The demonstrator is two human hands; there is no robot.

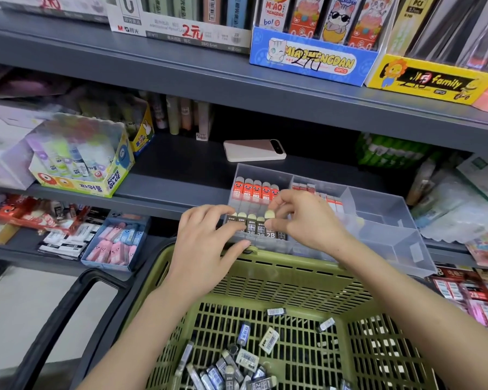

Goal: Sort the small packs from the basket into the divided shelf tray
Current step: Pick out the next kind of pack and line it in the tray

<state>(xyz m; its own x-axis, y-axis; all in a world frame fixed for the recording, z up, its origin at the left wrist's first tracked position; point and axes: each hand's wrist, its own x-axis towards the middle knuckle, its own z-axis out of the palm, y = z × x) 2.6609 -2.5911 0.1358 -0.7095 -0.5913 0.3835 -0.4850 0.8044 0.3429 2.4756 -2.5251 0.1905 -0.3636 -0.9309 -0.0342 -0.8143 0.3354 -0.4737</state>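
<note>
Pinching pack [269, 214]: right hand [307, 218] | left hand [206, 243] released, touching tray [378, 209] | phone [254, 150] behind

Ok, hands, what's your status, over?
Left hand open on the black row. Right hand pinches a pack at the tray. Basket holds plenty more. Nothing blocking.

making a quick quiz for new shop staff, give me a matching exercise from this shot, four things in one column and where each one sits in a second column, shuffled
Things
1. orange packs
2. black 2B packs
3. phone
4. loose packs

Places
a. lying flat on the shelf behind the tray
b. bottom of the green basket
c. tray's back left compartment
d. tray's front left compartment

Pairs: 1-c, 2-d, 3-a, 4-b
</note>
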